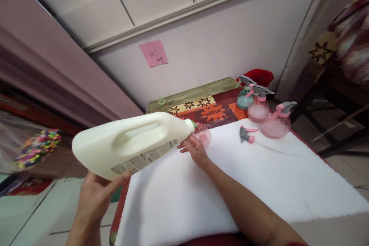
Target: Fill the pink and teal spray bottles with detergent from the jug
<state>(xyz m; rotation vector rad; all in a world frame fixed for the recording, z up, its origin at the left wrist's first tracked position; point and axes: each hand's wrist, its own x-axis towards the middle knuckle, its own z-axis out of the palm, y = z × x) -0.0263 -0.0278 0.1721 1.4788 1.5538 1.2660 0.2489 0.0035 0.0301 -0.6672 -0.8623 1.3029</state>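
Observation:
A large cream-white detergent jug [106,138] lies tilted in the air, its green-rimmed mouth pointing right. My left hand [99,190] grips the jug's base from below, thumb along the label side. Close under the neck, my right hand [194,149] has its fingers bent and pressed against the jug's neck. The mouth meets the top of a round pink clear bottle [204,135] on the table; whether liquid flows cannot be seen. To the right lies a grey and pink spray head [246,135] with its thin tube on the white cloth.
Two pink spray bottles [275,127] and a teal one [245,100] stand at the table's right edge. A green ring cap [162,102] sits at the back left. White cloth [178,207] covers much of the table. A dark stool [340,111] stands at right.

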